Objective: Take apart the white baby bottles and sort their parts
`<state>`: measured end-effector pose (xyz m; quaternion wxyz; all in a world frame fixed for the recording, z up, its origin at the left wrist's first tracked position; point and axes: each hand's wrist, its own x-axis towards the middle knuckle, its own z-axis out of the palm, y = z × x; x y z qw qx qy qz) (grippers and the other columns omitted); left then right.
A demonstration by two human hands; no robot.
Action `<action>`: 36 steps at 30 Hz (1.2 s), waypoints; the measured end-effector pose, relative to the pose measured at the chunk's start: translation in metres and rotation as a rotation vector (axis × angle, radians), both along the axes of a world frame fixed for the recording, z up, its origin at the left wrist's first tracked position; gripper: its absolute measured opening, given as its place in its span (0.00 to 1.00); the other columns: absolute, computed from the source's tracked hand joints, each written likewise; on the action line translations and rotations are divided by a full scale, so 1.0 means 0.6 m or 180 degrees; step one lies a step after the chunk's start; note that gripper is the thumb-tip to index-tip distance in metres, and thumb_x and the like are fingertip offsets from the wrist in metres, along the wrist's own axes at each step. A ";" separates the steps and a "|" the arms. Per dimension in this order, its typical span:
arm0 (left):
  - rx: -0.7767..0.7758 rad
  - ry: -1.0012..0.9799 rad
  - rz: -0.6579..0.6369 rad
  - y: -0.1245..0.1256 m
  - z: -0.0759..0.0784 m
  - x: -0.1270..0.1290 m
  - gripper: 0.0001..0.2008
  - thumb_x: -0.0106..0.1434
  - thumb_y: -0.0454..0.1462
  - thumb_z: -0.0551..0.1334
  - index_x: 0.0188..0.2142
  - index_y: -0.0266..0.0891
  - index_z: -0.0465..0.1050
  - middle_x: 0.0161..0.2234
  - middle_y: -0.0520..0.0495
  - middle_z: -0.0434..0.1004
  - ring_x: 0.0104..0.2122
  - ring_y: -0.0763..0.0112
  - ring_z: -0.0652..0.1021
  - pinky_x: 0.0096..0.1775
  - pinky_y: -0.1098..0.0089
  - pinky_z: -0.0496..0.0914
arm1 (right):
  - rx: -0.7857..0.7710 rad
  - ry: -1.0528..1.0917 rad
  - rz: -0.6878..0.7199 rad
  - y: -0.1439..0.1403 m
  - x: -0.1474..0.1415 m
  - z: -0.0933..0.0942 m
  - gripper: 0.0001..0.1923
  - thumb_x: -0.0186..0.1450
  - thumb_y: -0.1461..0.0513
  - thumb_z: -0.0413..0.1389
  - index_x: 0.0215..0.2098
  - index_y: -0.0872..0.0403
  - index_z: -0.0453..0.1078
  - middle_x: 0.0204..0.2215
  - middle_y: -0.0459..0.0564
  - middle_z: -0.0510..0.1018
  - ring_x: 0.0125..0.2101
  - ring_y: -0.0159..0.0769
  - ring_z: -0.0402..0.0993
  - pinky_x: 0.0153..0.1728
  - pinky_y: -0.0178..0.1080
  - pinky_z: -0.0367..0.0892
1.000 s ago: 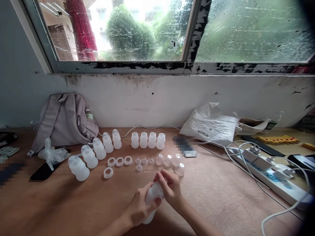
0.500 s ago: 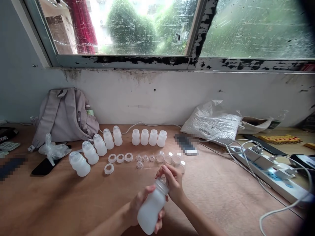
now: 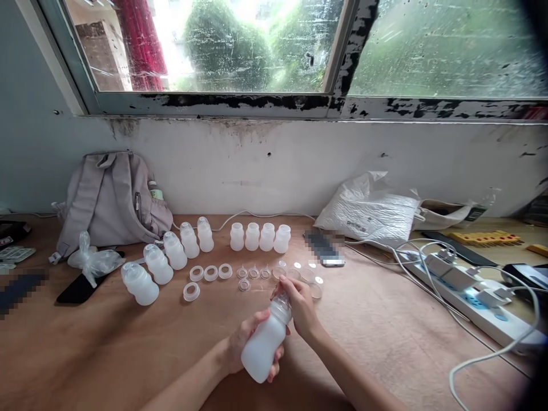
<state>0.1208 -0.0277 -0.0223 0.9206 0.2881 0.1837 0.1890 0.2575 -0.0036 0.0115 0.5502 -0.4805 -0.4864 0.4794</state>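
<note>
A frosted white baby bottle, tilted with its neck up to the right, is wrapped in my left hand. My right hand pinches the bottle's top; its fingers hide most of the part there. Beyond my hands lie several white collar rings, several clear nipples and several clear round caps. Several bottles without tops stand in a row behind them. To the left, several bottles with tops fitted form a slanting line.
A grey backpack leans on the wall at the left, with a knotted clear plastic bag before it. At the right are a silver mailing bag, a phone and a power strip with loose white cables.
Both hands and the bottle have moved up slightly, away from me. My right fingers remain at its top, and the bottles and parts on the table stay where they were.
</note>
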 end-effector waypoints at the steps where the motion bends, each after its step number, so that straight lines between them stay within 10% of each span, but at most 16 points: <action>1: 0.0064 0.0065 0.0044 0.000 0.000 -0.001 0.28 0.56 0.53 0.46 0.40 0.32 0.66 0.21 0.49 0.68 0.16 0.70 0.72 0.19 0.70 0.65 | -0.0019 -0.0011 -0.0001 0.002 0.001 -0.001 0.21 0.58 0.51 0.51 0.16 0.56 0.62 0.14 0.46 0.69 0.17 0.31 0.63 0.18 0.33 0.56; 11: 0.0509 0.0540 0.0238 -0.010 0.006 -0.022 0.25 0.53 0.53 0.51 0.37 0.32 0.65 0.21 0.49 0.68 0.16 0.72 0.71 0.19 0.73 0.63 | 0.0292 -0.0231 -0.0440 0.039 0.065 0.030 0.15 0.58 0.50 0.51 0.30 0.54 0.63 0.24 0.45 0.70 0.23 0.31 0.66 0.24 0.33 0.62; 27: 0.0755 0.0668 0.0859 0.002 0.017 -0.030 0.23 0.56 0.52 0.51 0.39 0.34 0.62 0.24 0.48 0.68 0.18 0.73 0.71 0.23 0.72 0.63 | 0.1643 -0.4645 -0.0735 0.039 0.133 -0.068 0.09 0.59 0.56 0.51 0.36 0.50 0.65 0.42 0.53 0.71 0.49 0.49 0.58 0.48 0.52 0.48; 32: 0.1076 0.0672 0.1174 0.006 0.013 -0.030 0.24 0.54 0.53 0.54 0.39 0.37 0.60 0.27 0.49 0.67 0.21 0.73 0.71 0.24 0.72 0.63 | 0.1645 -0.3979 -0.0815 0.040 0.119 -0.047 0.14 0.57 0.54 0.53 0.39 0.51 0.66 0.44 0.56 0.70 0.50 0.50 0.58 0.50 0.55 0.47; 36: 0.2003 0.1301 0.1660 0.005 0.012 -0.031 0.23 0.47 0.43 0.66 0.40 0.37 0.61 0.28 0.52 0.66 0.27 0.74 0.69 0.30 0.73 0.62 | 0.1157 -0.2267 -0.0033 0.010 0.058 -0.010 0.15 0.59 0.54 0.51 0.44 0.50 0.64 0.44 0.53 0.70 0.48 0.45 0.63 0.48 0.48 0.57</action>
